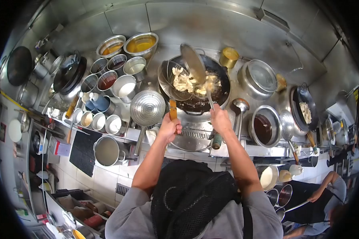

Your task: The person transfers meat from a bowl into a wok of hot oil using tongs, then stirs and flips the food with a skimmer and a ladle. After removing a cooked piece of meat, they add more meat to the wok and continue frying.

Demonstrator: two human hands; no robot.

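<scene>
My left hand [171, 127] is closed around the bamboo handle of a wire-mesh strainer [167, 81]. The strainer rests at the left side of a black wok [225, 89], with pale pieces of food [183, 81] in it. In my right hand [221, 120] is the metal handle of a broad wok spatula [192, 59], its blade smeared by motion above the wok. More pale food [210, 84] lies under the blade, beside the strainer. Dark liquid shows at the bottom of the wok.
Left of the wok are a perforated ladle [148, 107] and several seasoning pots [124, 87]. To the right stand a lidded pot [260, 77], a ladle [241, 105] and a bowl of dark sauce [263, 129]. Another person's hand [316, 196] holds a long handle at lower right.
</scene>
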